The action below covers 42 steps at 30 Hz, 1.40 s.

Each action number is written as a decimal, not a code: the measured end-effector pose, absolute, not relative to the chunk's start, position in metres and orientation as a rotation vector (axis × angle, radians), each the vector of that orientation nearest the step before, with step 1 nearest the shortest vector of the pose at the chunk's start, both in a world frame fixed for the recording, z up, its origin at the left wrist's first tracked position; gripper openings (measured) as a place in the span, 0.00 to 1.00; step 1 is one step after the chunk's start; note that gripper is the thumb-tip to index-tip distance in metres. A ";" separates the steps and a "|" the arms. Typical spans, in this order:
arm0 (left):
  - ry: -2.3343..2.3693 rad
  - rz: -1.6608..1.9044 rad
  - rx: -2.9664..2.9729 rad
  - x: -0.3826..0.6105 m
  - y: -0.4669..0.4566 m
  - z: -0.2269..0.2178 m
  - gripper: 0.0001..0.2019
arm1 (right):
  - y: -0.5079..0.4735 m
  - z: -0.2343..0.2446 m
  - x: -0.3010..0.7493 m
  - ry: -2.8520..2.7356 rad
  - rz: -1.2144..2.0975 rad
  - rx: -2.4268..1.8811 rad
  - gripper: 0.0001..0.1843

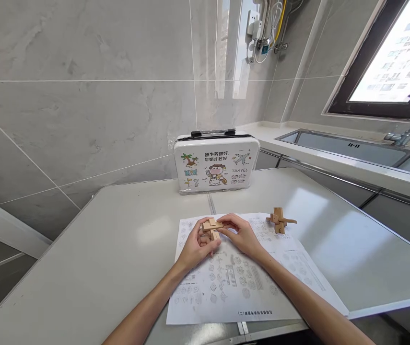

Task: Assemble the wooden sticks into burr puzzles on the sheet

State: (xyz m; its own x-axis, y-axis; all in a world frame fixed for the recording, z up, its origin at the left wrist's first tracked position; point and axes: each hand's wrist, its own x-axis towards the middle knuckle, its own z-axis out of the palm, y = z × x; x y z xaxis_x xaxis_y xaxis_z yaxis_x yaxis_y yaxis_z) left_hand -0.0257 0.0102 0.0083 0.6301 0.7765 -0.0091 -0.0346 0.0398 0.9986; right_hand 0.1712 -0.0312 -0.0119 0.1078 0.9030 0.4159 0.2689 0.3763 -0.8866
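A light wooden interlocking puzzle (212,224), made of crossed notched sticks, is held just above the printed sheet (233,306). My left hand (196,247) wraps round it from the left, thumb below and fingers behind. From the right, my right hand (240,235) pinches the end of one of its sticks between thumb and fingertips. Both hands are closed on the same puzzle. Part of its underside is hidden by the left fingers. To the right lies a darker group of crossed wooden pieces (278,220), touched by neither hand.
The sheets with small diagrams lie on a white folding table (111,249). A white cartoon-printed case (217,165) stands at the back against the grey tiled wall (118,120). At the right are a counter with a sink (356,148) and a tap (406,136).
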 end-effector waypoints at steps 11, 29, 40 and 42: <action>0.816 0.988 1.298 -0.029 0.017 0.004 0.34 | -0.031 -0.025 0.170 -1.735 0.521 -1.289 0.23; 0.898 0.966 1.338 -0.027 0.017 -0.003 0.34 | -0.037 -0.021 0.155 -1.828 0.366 -1.363 0.08; 0.912 0.961 1.359 -0.026 0.018 -0.006 0.35 | -0.025 -0.018 0.179 -1.133 1.086 -1.120 0.25; 0.899 0.952 1.378 -0.026 0.018 -0.007 0.35 | -0.027 -0.016 0.177 -1.066 1.217 -1.000 0.29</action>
State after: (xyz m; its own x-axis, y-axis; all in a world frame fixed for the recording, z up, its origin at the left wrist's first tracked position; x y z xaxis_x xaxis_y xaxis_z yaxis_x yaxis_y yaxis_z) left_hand -0.0262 0.0179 -0.0071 0.3714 0.9279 0.0333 -0.0195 -0.0280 0.9994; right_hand 0.1767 -0.0265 -0.0155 0.0410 0.9956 0.0837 -0.2144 0.0906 -0.9725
